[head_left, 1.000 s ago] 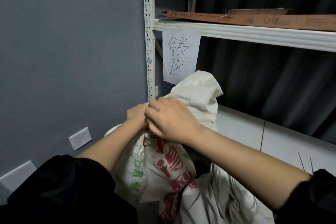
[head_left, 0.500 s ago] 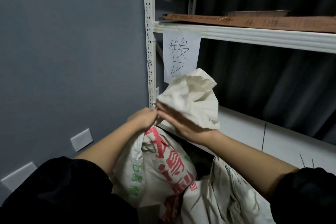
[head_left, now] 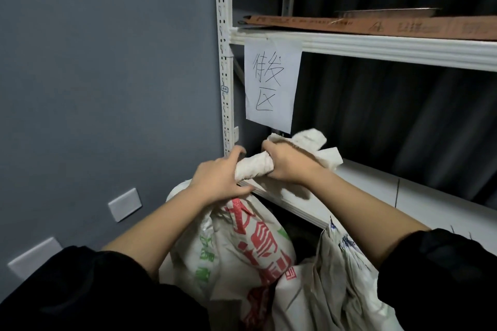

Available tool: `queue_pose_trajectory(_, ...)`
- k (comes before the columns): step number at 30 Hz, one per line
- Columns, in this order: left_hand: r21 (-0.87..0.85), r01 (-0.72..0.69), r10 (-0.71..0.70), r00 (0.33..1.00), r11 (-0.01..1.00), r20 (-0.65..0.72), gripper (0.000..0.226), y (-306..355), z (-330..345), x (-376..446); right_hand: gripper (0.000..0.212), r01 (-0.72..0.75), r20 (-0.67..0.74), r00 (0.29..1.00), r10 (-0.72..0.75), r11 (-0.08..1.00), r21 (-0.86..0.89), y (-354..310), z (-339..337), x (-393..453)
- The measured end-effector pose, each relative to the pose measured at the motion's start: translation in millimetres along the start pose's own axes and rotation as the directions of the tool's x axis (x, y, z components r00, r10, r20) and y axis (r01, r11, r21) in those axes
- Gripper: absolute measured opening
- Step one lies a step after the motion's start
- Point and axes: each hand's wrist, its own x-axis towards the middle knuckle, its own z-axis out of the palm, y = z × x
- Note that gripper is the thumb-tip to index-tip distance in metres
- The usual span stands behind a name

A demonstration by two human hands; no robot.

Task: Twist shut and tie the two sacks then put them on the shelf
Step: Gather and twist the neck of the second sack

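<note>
Since the earlier frame, the loose sack mouth had become a twisted rope between both fists: left hand gripped low, right hand higher. Best kept taut while knotting.

The bottom picture edge is cutting off the lower part of the red-printed sack and of the second sack beside it, so where they are standing is not showing. The left hand and right hand are covering parts of the twisted neck, hiding any tie. The right edge is cropping the cardboard sheet on the upper shelf, and its small print is staying unreadable.
</note>
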Motion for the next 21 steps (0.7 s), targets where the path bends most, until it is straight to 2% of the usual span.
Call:
queue_pose_trajectory(2,0.107,-0.042,0.049,0.997,0.993,-0.059,0.081,0.5,5.7,-1.7,0.036,-0.123,0.095,0.990,0.106,0.971,0.203,-6.0,2.0,-0.5)
queue_pose_trajectory(5,0.253,-0.137,0.197,0.953,0.958,-0.231,0.079,-1.2,17.5,-3.6,0.029,-0.286,0.204,0.955,0.215,0.850,0.442,-11.5,5.6,-5.4)
queue_pose_trajectory(6,0.270,-0.161,0.236,0.932,0.949,-0.276,0.078,-1.5,19.3,-4.0,0.030,-0.344,0.271,0.935,0.226,0.762,0.549,-10.8,7.1,-7.0)
queue_pose_trajectory(8,0.289,-0.213,0.306,0.893,0.933,-0.329,0.071,-2.5,23.2,-4.0,0.035,-0.485,0.453,0.870,0.195,0.507,0.713,-6.6,11.3,-11.6)
queue_pose_trajectory(10,0.312,-0.287,0.395,0.840,0.906,-0.372,0.062,-4.6,26.5,-3.4,0.047,-0.588,0.575,0.806,0.139,0.298,0.752,-3.4,12.6,-16.5)
queue_pose_trajectory(12,0.307,-0.339,0.443,0.806,0.889,-0.392,0.053,-7.0,28.1,-4.3,0.059,-0.660,0.658,0.749,0.080,0.166,0.732,-1.8,9.1,-20.8)
queue_pose_trajectory(14,0.265,-0.350,0.432,0.812,0.899,-0.394,0.046,-9.5,28.7,-5.8,0.045,-0.678,0.679,0.734,0.001,0.038,0.734,0.4,4.1,-26.2)
queue_pose_trajectory(16,0.214,-0.334,0.395,0.822,0.918,-0.411,0.042,-11.3,27.9,-8.4,0.019,-0.645,0.645,0.763,-0.043,-0.121,0.755,6.7,4.0,-33.4)
queue_pose_trajectory(18,0.196,-0.328,0.381,0.819,0.924,-0.429,0.040,-12.3,26.9,-10.8,0.022,-0.577,0.603,0.797,0.031,-0.260,0.775,19.4,10.2,-39.0)
queue_pose_trajectory(19,0.186,-0.329,0.378,0.820,0.926,-0.430,0.039,-12.6,26.9,-11.9,0.025,-0.555,0.610,0.784,0.113,-0.313,0.771,28.9,17.1,-40.3)
queue_pose_trajectory(21,0.158,-0.313,0.350,0.828,0.937,-0.438,0.039,-12.7,27.1,-13.6,0.028,-0.570,0.672,0.688,0.275,-0.369,0.735,43.4,29.4,-44.5)
